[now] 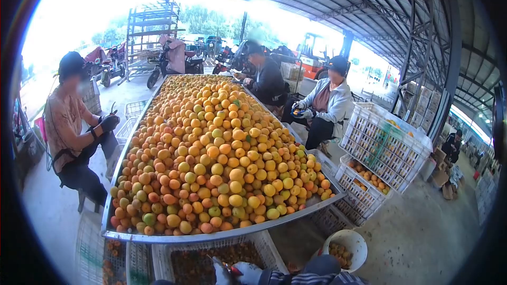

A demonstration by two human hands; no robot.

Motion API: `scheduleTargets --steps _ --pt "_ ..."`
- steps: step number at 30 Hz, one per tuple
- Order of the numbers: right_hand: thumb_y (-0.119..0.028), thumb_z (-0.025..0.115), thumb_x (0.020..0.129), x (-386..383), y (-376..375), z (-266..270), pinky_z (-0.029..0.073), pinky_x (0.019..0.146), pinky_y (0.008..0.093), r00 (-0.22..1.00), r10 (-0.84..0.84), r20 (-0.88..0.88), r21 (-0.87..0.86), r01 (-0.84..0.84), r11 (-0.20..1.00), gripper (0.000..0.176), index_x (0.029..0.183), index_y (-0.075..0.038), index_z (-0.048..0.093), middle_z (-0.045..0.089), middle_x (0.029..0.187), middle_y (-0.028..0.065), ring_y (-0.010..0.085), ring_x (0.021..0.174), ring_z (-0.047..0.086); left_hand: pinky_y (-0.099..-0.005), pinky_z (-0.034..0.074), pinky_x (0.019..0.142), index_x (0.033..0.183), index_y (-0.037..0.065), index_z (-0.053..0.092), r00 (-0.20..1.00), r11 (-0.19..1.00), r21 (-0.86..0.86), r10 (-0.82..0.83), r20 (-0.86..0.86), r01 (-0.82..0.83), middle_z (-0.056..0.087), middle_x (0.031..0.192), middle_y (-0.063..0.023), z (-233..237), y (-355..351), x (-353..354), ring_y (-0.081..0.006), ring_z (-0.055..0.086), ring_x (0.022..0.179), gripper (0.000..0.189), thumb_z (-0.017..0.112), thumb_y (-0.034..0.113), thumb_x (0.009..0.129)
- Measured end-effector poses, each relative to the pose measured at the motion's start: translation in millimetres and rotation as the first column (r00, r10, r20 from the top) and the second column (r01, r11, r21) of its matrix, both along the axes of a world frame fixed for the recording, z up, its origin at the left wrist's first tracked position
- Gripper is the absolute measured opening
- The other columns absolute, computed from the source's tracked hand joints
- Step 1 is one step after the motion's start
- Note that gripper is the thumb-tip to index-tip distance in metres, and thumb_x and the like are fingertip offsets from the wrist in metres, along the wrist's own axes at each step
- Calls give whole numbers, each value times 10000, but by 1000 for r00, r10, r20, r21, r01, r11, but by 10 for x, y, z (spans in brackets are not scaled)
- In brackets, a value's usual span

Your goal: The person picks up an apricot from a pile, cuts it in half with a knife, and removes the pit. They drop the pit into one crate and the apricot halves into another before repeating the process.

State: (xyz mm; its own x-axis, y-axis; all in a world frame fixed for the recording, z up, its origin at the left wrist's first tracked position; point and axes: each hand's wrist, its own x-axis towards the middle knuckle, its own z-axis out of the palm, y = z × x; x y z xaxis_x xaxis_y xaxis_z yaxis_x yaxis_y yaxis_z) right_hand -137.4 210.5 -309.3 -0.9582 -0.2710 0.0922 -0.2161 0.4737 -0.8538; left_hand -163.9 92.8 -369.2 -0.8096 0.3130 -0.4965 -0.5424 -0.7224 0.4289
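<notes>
At the bottom edge, my right hand (248,273), in a whitish glove, is closed on red-handled pruning shears (229,268) whose thin tip points up and left. My left hand (221,274), gloved too, is right beside the shears with its fingers drawn together; what it holds, if anything, cannot be made out. Both hands are over a white plastic crate (272,250) with dark orange fruit pieces in its bottom. Just beyond it stands a metal-rimmed table (222,236) heaped with apricots (216,169), yellow to orange with a few greenish ones.
A white bucket (362,253) with fruit pieces stands by my knee at right. Stacked white crates (388,145) holding apricots flank the table. One person (79,126) sits at left; two others (325,100) sit along the right side. An orange forklift (311,55) stands behind.
</notes>
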Motion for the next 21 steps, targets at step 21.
scheduleTargets --steps 21 --pt "-260 652 759 -116 153 47 440 722 356 976 90 198 36 -99 994 307 949 -37 560 574 858 142 265 797 564 -333 450 504 756 38 561 998 995 79 -64 1 63 574 629 -114 -414 -39 -109 -251 548 561 431 357 399 873"
